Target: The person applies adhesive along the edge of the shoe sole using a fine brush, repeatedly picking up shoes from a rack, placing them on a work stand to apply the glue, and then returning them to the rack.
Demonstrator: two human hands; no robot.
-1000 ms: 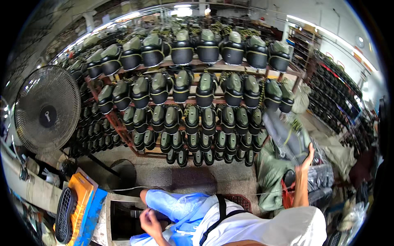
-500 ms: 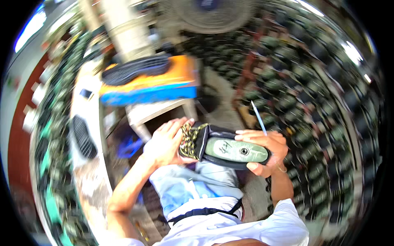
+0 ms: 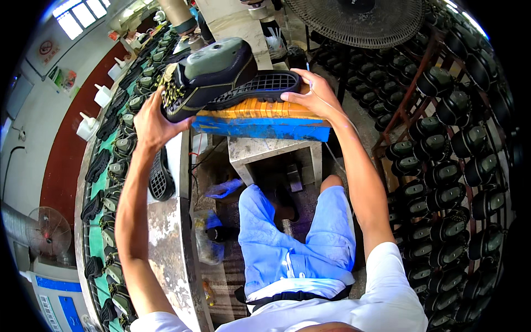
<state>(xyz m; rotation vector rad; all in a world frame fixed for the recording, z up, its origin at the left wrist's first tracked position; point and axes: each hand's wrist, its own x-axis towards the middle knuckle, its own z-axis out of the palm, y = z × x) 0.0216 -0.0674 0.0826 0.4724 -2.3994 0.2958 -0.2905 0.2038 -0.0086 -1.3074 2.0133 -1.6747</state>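
Observation:
My left hand (image 3: 156, 123) is closed around the toe end of a dark shoe upper (image 3: 221, 74) with yellow-black laces. A grey-green last (image 3: 218, 58) shows on its upturned side. The shoe is tilted, its heel end raised, over the left part of a black rubber sole (image 3: 265, 84) with a grid of hollows; whether they touch there I cannot tell. My right hand (image 3: 316, 95) grips the right end of that sole, thumb on the near side. A thin pale stick (image 3: 308, 66) pokes up by its fingers. Beneath the sole is an orange-and-blue padded block (image 3: 265, 128).
The block rests on a worn stool (image 3: 271, 150). Another black sole (image 3: 161, 176) lies on the bench (image 3: 171, 243) at left. Beyond it a green conveyor (image 3: 100, 221) carries several shoes. Racks of shoes (image 3: 442, 171) stand right; a large fan (image 3: 359, 22) is at the back.
The shoe has moved from above my lap forward and left to the sole on the block. My right hand has let go of the shoe and taken hold of the sole's right end.

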